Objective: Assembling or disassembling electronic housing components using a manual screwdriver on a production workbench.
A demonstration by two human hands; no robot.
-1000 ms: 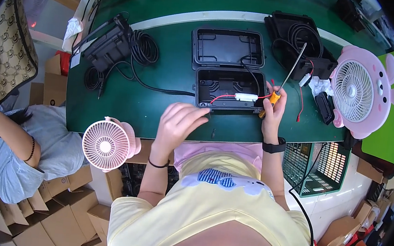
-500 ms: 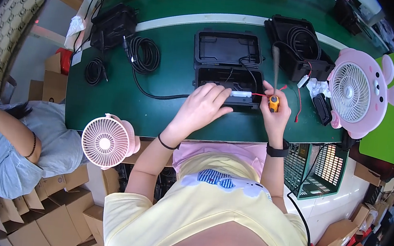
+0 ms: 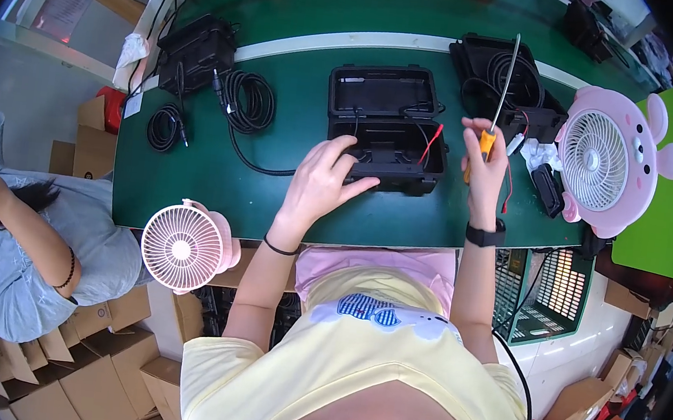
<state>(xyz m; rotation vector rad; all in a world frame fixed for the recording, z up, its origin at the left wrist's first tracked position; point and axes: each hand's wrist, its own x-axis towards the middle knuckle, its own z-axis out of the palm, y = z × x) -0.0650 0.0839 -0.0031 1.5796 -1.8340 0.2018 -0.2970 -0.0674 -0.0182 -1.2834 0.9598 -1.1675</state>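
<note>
In front of me a black plastic case [image 3: 424, 185] lies with its lid [image 3: 386, 92] tipped back. A thin wire with a red tip [image 3: 432, 144] sticks up inside it. My left hand [image 3: 321, 182] is at the case's left end, thumb spread from the fingers, with nothing seen in its grasp. A black cable [image 3: 263, 170] runs to the case beneath that hand. My right hand [image 3: 485, 172], right of the case, is closed around a screwdriver [image 3: 487, 142] with a yellow-orange handle. Its long metal shaft points away from me.
Another open black case [image 3: 538, 123] with coiled cable stands back right, beside a pink fan [image 3: 600, 160]. Coiled cables [image 3: 249, 102] and a dark case [image 3: 197, 52] lie left. A small pink fan [image 3: 182, 247] is at the front edge. Another person [image 3: 44, 261] is at left.
My right hand has moved right with the screwdriver, away from the red wire. The left hand has shifted slightly left. The white piece between my hands no longer shows; the red-tipped wire stands in the case.
</note>
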